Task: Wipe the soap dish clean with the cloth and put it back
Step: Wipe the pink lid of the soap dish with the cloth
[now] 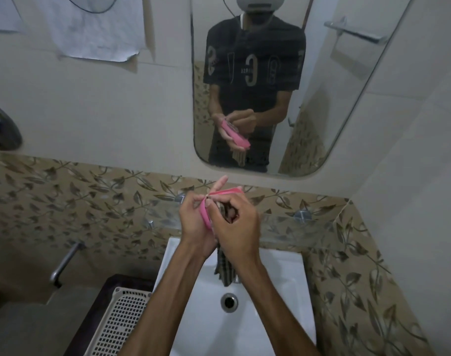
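Porcelain comes nearest: a white, glossy rectangular sink (270, 317) with a round metal drain (229, 302) sits directly below the grip, and a perforated cream plastic basket (116, 322) lies down and to the left of it. Above the basin, 2 bare forearms meet. The left hand (193, 224) cradles the pink soap dish (206, 216), a smooth, curved plastic shell tilted on edge, with its thumb hooked over the near rim and 1 finger extended past the far end. The right hand (236, 227) is clenched around a bunched striped cloth (223, 271), pressing it into the dish's hollow; the cloth's soft woven tail hangs down under the grip toward the drain. Beyond the grip runs a band of leaf-patterned tile (91, 196), and higher still a rounded mirror (347, 98) reflects both hands and the dish.
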